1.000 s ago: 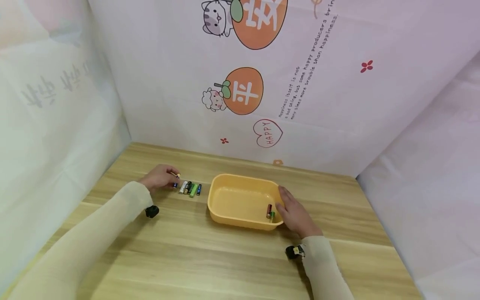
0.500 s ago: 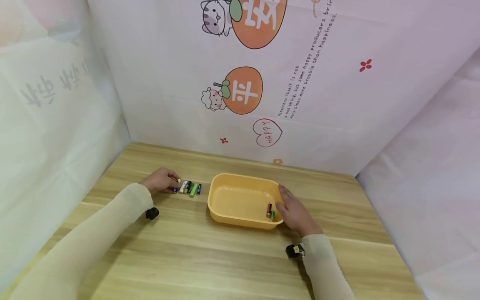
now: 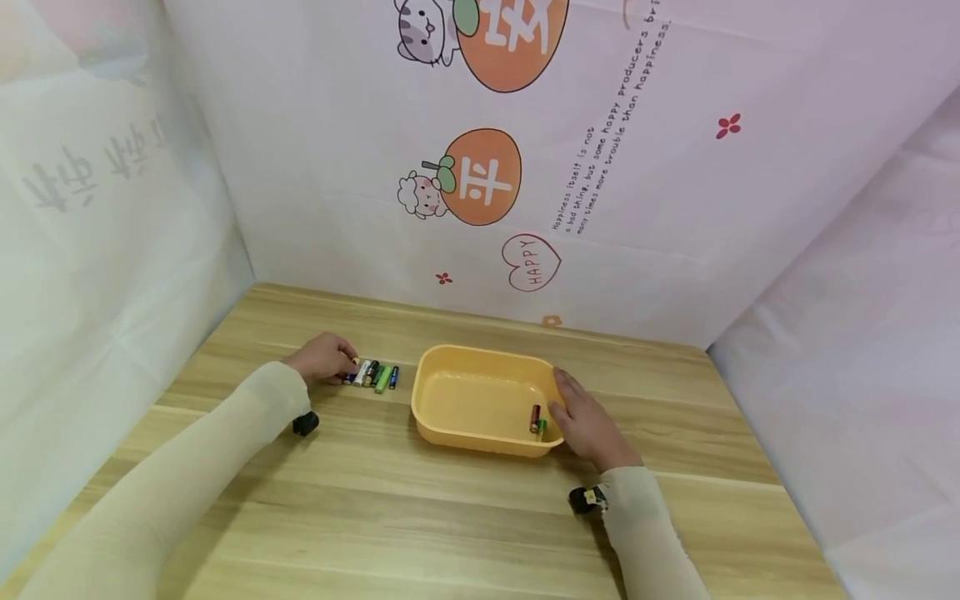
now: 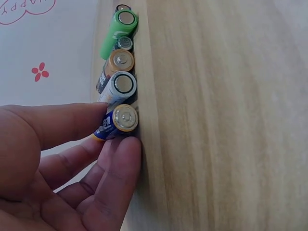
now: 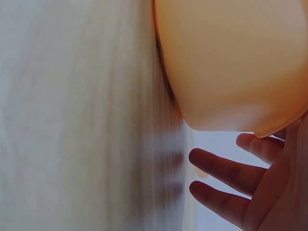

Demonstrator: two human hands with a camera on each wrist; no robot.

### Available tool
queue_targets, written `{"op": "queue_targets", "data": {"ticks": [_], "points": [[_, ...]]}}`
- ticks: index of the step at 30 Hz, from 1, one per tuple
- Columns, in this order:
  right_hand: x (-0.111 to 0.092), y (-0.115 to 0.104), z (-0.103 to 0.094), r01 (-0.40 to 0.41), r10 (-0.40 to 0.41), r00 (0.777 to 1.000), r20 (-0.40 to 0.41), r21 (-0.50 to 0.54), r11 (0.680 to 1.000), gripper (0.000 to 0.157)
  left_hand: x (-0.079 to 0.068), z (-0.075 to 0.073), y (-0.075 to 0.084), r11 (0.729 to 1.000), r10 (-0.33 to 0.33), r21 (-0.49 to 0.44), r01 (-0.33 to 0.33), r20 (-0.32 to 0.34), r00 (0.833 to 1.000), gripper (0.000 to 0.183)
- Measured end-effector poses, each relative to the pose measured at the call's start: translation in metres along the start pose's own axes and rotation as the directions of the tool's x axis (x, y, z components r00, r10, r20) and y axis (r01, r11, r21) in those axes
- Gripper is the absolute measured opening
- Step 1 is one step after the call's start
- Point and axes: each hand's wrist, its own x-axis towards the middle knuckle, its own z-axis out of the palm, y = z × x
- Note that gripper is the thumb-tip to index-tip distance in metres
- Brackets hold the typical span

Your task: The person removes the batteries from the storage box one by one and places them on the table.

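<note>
**Blue-and-gold battery (image 4: 125, 118) pinched between the fingers of the left hand (image 3: 322, 358)**

The battery lies towards the back left corner of the desk (image 3: 420, 517), at the end of a row nearest the left edge. The thumb bears on one side of its casing and the curled fingers come up on the other, with only a narrow gap between them, filled by the battery. Whether it has left the desk, I cannot tell.

Just beside it is a white battery (image 4: 118, 89), followed by a copper-topped battery (image 4: 121, 60), a slim dark battery (image 4: 124, 43), a bright green battery (image 4: 114, 34) and, farthest from the hand, a slim blue battery (image 3: 394, 377).

The right hand (image 3: 592, 425) rests at the right end of a yellow basin (image 3: 476, 439), which stands near the middle of the desk's back edge. Its fingers are spread and fairly straight outside the wall; the thumb lies at the rim. Inside, by the near right corner, are a red battery (image 3: 535, 418) and a small green battery (image 3: 542, 430).

The held battery should be stiff and small, with some weight for its size. Its smooth, round casing could roll or slip, so a thumb-and-finger pinch across the middle of its length seems best. The basin looks light and slightly flexible, probably easiest to steady at the rim.
</note>
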Motion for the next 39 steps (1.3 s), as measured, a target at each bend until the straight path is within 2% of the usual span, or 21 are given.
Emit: {"op": "queue_targets", "data": {"ticks": [16, 20, 24, 30, 32, 39], "points": [[0.002, -0.004, -0.001, -0.008, 0.008, 1.0, 0.018, 0.002, 1.0, 0.061, -0.003, -0.007, 0.0, 1.0, 0.01, -0.001, -0.01, 0.041, 0.999, 0.038], [0.001, -0.003, -0.002, -0.013, 0.013, 1.0, 0.012, 0.001, 1.0, 0.061, -0.002, -0.01, 0.004, 0.998, 0.04, 0.039, -0.042, 0.055, 0.998, 0.04], [0.001, -0.004, -0.004, -0.009, 0.009, 1.0, 0.004, 0.012, 1.0, 0.061, 0.001, -0.016, 0.014, 0.993, 0.076, 0.09, -0.08, 0.045, 0.996, 0.04], [0.001, -0.003, -0.004, -0.002, 0.002, 1.0, 0.017, 0.01, 1.0, 0.061, 0.001, -0.018, 0.036, 0.995, 0.083, 0.056, -0.086, 0.054, 0.995, 0.04], [0.001, -0.003, -0.004, -0.007, 0.007, 1.0, 0.018, 0.007, 1.0, 0.061, 0.0, -0.016, 0.046, 0.996, 0.077, 0.041, -0.079, 0.058, 0.995, 0.041], [0.0, -0.004, -0.002, -0.019, 0.018, 1.0, 0.016, 0.017, 1.0, 0.061, -0.003, 0.0, 0.076, 0.993, 0.114, 0.019, -0.117, 0.098, 0.989, 0.04]]}}
